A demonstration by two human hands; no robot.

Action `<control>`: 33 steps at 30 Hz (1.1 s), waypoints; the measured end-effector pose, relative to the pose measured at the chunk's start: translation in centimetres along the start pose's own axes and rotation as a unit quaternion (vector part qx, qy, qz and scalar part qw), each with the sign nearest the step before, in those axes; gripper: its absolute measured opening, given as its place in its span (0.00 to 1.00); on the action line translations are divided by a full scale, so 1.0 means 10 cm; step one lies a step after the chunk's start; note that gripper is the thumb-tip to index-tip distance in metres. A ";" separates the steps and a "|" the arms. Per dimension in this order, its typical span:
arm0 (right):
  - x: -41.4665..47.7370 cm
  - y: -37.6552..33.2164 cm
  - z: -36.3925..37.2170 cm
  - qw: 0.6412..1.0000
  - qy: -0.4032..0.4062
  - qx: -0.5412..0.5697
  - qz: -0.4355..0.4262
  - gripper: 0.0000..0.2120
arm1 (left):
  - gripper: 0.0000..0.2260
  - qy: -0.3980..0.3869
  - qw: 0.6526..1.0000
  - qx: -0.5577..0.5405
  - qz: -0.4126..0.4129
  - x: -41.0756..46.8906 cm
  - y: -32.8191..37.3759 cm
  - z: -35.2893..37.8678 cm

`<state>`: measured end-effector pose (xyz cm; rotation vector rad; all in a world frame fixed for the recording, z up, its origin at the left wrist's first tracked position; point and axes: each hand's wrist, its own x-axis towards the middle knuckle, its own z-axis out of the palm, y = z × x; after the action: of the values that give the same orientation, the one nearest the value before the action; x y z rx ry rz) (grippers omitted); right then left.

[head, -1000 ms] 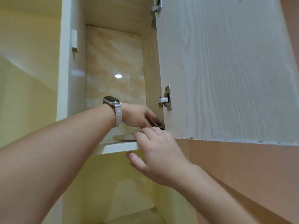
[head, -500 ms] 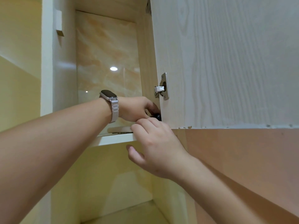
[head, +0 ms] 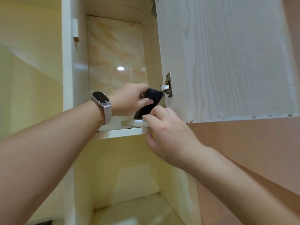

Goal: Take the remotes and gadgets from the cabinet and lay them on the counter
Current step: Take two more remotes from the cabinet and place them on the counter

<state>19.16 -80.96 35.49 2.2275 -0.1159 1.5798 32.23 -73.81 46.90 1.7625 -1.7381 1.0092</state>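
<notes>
- The left hand's point(head: 128, 99) thumb and fingers are curling tightly round a rounded, oblong black gadget point(head: 151, 103): the thumb is pressing across its front face and the other fingers are wrapping behind its upper end.
- The black gadget is standing tilted in that grip, its top leaning right toward the hinge. Its lower end is meeting a flat, slab-like white gadget point(head: 134, 123) at the right side of the upper compartment of the cream wall cabinet point(head: 67, 62).
- The right hand's point(head: 168, 133) fingers are bending over the right end of the white gadget, with the fingertips touching the black gadget's lower end. Its thumb is reaching under the front edge of the shelf. I cannot tell whether this hand is actually pinching the white gadget or only resting on it.
- The white gadget is lying flat on the pale laminate shelf point(head: 116, 133), close to its front edge.
- A dark-faced smartwatch on a pale woven band point(head: 100, 97) is sitting on the left wrist, and both bare forearms are reaching up from below.
- Just right of the black gadget, a silver metal hinge point(head: 168, 86) is joining the cabinet to its open, pale wood-grain door point(head: 227, 62).
- Behind the hands, a glossy marble-patterned back panel point(head: 113, 46) is reflecting a small round light.
- Under the shelf, a second cream compartment point(head: 129, 176) is showing.
</notes>
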 end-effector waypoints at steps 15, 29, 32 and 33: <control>-0.37 -0.08 -0.26 0.994 0.070 -0.022 0.086 0.16 | 0.12 0.301 0.951 0.027 0.061 -0.70 0.50 -0.42; -1.31 -0.43 -0.43 0.853 0.030 0.388 0.347 0.09 | 0.08 0.361 0.927 -0.077 0.071 -1.65 1.14 -0.08; -1.47 -0.49 -0.44 0.827 0.016 0.424 0.370 0.09 | 0.08 0.356 0.927 -0.109 0.045 -1.79 1.20 0.07; -1.52 -0.51 -0.45 0.820 0.011 0.432 0.375 0.10 | 0.08 0.345 0.929 -0.132 0.028 -1.83 1.21 0.13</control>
<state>11.25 -77.11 21.34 3.0837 -0.3726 2.4294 21.87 -64.16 30.10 1.0141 -1.3837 1.1693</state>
